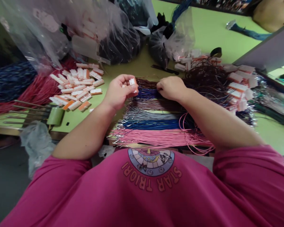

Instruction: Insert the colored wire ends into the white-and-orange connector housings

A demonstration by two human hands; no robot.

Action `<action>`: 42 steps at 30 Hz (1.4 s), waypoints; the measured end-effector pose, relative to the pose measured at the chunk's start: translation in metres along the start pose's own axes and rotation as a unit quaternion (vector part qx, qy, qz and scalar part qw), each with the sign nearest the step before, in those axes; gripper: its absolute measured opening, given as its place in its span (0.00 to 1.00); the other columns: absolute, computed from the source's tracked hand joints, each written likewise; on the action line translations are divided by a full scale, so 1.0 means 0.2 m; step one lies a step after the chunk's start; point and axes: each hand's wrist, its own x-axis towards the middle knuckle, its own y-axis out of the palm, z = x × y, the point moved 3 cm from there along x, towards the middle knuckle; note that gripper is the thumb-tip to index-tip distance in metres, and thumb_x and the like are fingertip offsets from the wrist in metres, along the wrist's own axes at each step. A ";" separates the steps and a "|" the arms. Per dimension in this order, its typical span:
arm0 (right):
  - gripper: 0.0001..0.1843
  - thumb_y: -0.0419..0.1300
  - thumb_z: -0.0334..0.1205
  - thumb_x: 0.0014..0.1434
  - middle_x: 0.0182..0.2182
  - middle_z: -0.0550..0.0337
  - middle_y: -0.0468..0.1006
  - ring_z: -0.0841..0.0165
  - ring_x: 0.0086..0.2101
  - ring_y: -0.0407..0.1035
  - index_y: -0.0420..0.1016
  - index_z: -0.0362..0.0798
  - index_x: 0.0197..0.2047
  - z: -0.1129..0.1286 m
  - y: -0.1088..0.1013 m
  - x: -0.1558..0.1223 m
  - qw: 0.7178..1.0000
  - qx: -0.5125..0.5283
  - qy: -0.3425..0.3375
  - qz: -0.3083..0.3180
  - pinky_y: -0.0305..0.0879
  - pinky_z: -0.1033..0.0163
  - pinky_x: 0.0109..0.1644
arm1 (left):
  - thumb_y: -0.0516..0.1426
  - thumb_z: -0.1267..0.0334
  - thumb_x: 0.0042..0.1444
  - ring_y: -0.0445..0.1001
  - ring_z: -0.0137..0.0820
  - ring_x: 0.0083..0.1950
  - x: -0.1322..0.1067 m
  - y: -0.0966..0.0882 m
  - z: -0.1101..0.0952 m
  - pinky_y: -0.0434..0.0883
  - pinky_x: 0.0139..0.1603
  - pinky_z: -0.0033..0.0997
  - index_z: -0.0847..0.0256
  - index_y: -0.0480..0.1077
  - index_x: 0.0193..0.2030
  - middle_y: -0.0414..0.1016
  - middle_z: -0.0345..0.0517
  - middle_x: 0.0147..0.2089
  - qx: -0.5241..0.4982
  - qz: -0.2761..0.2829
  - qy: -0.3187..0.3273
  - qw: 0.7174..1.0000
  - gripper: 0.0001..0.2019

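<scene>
A small white-and-orange connector housing (133,85) is pinched between the thumb and fingers of my left hand (118,92). My right hand (171,88) is closed at the upper edge of the laid-out wires, its fingertips among the brown wires (148,83) and dark blue wires (144,93). Whatever those fingers hold is hidden. Below both hands lie bands of grey wires (151,116), blue wires (151,124) and pink wires (151,136), with metal tips at their left ends.
Loose white-and-orange housings (79,85) are heaped at left, near a green cylinder (55,116) with metal rods. Dark brown wires (203,77) with connectors (239,90) pile at right. Clear plastic bags (119,34) stand behind. Red wires (41,82) lie far left.
</scene>
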 end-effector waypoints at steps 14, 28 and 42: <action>0.14 0.57 0.36 0.65 0.37 0.49 0.85 0.58 0.39 0.75 0.85 0.46 0.40 -0.11 -0.11 -0.09 0.999 0.011 0.041 -0.013 0.63 0.54 0.46 | 0.66 0.66 0.49 0.76 0.30 0.37 -0.01 0.01 0.00 0.77 0.37 0.31 0.57 0.71 0.46 0.75 0.42 0.37 -0.010 0.010 -0.013 1.000 0.16; 0.11 0.59 0.36 0.63 0.36 0.62 0.84 0.69 0.37 0.74 0.84 0.50 0.41 0.24 -0.22 -0.29 0.920 0.288 -0.258 0.060 0.65 0.63 0.46 | 0.69 0.65 0.43 0.75 0.27 0.33 -0.08 0.07 -0.02 0.76 0.34 0.28 0.57 0.70 0.45 0.75 0.39 0.36 -0.066 0.091 -0.058 0.992 0.22; 0.17 0.53 0.38 0.67 0.40 0.52 0.85 0.61 0.41 0.75 0.85 0.48 0.44 0.25 -0.11 -0.32 0.968 0.212 -0.048 -0.125 0.63 0.58 0.46 | 0.73 0.65 0.43 0.78 0.27 0.31 -0.17 0.14 -0.03 0.79 0.33 0.29 0.58 0.73 0.45 0.78 0.38 0.34 -0.082 0.182 -0.099 0.975 0.22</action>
